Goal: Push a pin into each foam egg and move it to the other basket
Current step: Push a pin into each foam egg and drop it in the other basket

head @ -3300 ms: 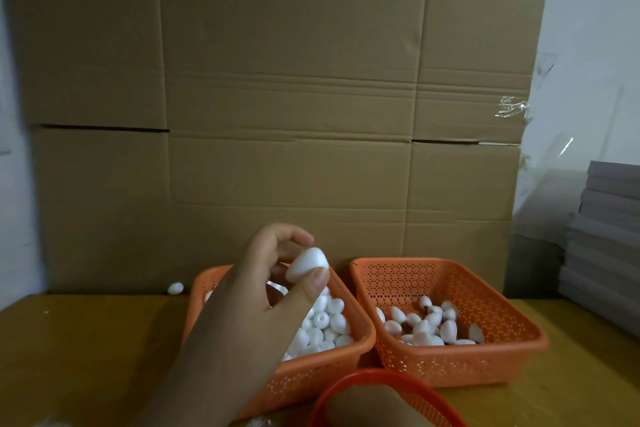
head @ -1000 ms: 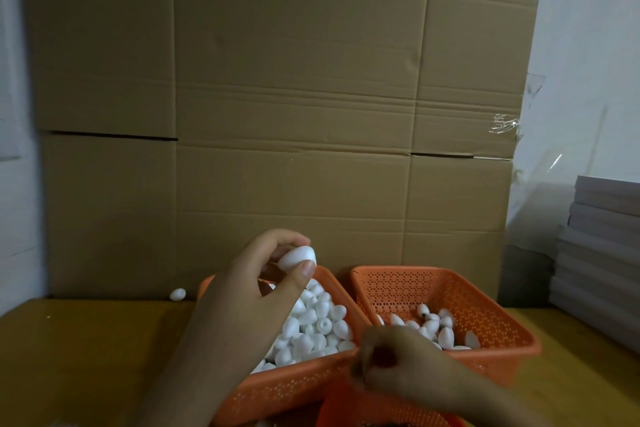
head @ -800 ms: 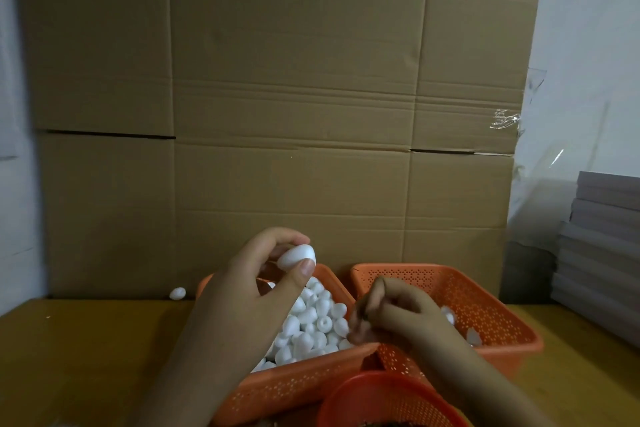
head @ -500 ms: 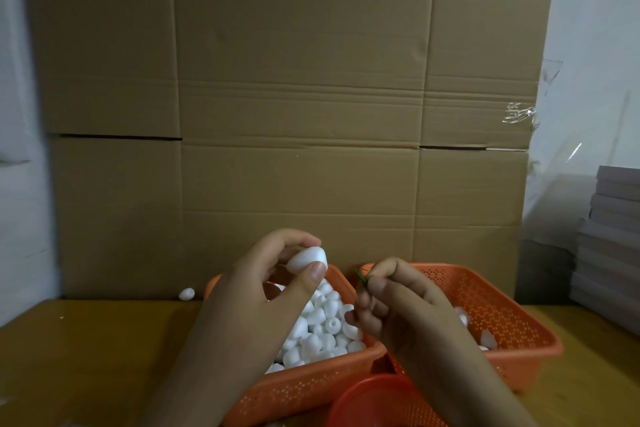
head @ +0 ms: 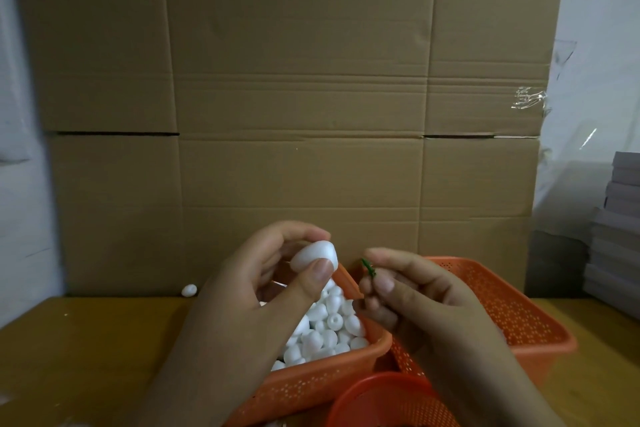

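My left hand (head: pixel 249 298) holds a white foam egg (head: pixel 314 255) between thumb and fingers, raised above the left orange basket (head: pixel 311 385), which is full of white foam eggs (head: pixel 329 326). A small gap to the right of the egg, my right hand (head: pixel 408 298) pinches a small green pin (head: pixel 368 268) with its tip towards the egg. The right orange basket (head: pixel 519 322) lies behind my right hand; its contents are hidden.
A round red basket (head: pixel 388 402) sits at the front edge. One loose foam egg (head: pixel 189 290) lies on the wooden table (head: pixel 86 350) by the cardboard wall (head: pixel 298 114). Grey stacked boards (head: pixel 616 236) stand at the right.
My right hand came up from the round red basket with a green pin and moved up beside the egg. My left hand kept the egg raised, nearly still.
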Demonstrator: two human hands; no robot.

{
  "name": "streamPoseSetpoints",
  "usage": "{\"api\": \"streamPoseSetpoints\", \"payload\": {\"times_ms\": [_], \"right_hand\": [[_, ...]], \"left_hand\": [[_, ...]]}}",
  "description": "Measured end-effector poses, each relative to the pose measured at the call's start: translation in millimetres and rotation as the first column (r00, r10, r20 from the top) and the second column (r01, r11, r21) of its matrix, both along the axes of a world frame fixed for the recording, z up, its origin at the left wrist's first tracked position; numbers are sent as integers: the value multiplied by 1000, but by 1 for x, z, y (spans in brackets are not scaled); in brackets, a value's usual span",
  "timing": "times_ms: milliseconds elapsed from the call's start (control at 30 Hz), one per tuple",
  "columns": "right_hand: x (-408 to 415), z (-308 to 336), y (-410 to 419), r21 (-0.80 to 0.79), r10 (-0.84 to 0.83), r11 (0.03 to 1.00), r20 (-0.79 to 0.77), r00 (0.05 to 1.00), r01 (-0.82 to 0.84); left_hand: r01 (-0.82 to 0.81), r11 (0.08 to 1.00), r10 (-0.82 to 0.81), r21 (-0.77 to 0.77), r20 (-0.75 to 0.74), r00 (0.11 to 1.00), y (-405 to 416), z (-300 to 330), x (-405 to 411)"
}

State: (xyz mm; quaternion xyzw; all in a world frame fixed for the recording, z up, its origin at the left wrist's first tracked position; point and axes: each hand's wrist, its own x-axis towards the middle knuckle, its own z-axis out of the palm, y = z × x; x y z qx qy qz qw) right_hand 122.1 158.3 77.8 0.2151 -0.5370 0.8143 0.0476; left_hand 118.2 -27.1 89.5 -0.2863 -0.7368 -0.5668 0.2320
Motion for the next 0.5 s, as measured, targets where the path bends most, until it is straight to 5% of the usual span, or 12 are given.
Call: {"api": "streamPoseSetpoints", "payload": {"times_ms": [500], "right_hand": [[11, 8, -1, 22, -23, 1000, 25, 999, 23]], "left_hand": [[109, 983, -131, 150, 149, 980, 9, -1, 6]]}}
